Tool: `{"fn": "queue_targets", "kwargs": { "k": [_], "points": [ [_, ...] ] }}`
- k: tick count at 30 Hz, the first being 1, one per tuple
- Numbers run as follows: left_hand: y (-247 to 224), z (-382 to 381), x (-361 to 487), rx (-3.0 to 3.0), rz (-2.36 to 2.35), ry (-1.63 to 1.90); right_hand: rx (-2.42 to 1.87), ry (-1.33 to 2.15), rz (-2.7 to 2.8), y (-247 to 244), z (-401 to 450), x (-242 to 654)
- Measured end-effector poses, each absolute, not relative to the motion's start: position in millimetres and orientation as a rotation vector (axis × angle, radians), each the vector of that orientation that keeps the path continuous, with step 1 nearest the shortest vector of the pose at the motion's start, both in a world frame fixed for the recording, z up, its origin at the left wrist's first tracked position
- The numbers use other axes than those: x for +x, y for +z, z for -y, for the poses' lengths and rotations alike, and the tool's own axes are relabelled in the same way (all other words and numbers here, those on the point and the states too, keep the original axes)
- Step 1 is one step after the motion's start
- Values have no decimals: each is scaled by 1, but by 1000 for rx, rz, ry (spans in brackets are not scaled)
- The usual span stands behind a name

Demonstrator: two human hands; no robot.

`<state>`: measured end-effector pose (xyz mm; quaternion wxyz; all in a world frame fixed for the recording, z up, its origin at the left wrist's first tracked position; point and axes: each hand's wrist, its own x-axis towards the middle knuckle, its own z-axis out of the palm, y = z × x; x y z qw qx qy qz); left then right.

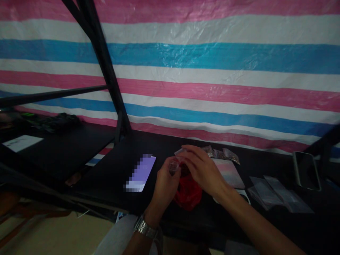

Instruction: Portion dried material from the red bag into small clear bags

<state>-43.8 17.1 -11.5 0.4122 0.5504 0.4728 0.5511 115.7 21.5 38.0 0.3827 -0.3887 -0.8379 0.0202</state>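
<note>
Clear plastic packet (174, 165) fills the narrow grip of the left hand (165, 181), its one-o'clock edge pinched by the right hand (204, 170).

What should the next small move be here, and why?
Probably have the right hand ease the clear plastic wider while the left hand steadies it: fingers of both hands meet there, over the red bag; whether it is open is unclear.

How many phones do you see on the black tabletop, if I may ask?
2: the lit phone left of the left hand, and the dark phone at the far right, near the clear bags.
</note>
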Motion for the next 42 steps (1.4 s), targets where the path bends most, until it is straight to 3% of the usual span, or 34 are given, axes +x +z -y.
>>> {"fn": "queue_targets", "kwargs": {
  "k": [7,10,14,20,29,36,42],
  "points": [
    [9,-12,-53,1236,-1263,1606,-1370,392,2256,23,-28,121],
    [16,-5,-52,1144,-1116,1562,-1267,488,2102,27,-26,121],
    [16,1,-40,1098,-902,1420,-1016,964,1795,39,-19,122],
    [10,-10,-15,1465,-905,1373,-946,1254,1581,47,-9,139],
    [19,-32,21,1720,-937,1278,-1614,881,1586,37,-21,246],
    [7,-17,7,1925,-1042,1192,-1805,492,1513,17,-34,272],
    [18,7,-6,2153,-788,1014,-1869,285,1397,20,-36,287]
  ]
}}
